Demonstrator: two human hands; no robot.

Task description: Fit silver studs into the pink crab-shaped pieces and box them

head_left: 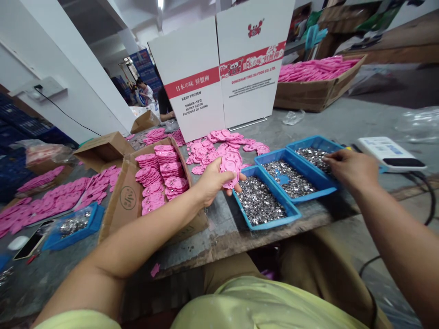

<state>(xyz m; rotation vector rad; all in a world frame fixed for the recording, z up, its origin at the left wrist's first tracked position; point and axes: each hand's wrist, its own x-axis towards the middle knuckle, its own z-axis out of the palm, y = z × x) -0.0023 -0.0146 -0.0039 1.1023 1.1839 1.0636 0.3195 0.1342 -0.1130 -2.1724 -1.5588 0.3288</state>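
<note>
Far carton (245, 103) reads "KEEP FROZEN"; left hand (211, 183) grips scalloped pink piece (231, 163); right hand (353, 169), hold unclear, at far metallic bits (311, 156).

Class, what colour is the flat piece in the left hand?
The flat piece is pink, as the head view shows best.

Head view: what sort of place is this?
Probably a small factory or assembly workshop: blue trays of small metal parts, a cardboard box of stacked pink pieces, all on one worktable.
</note>
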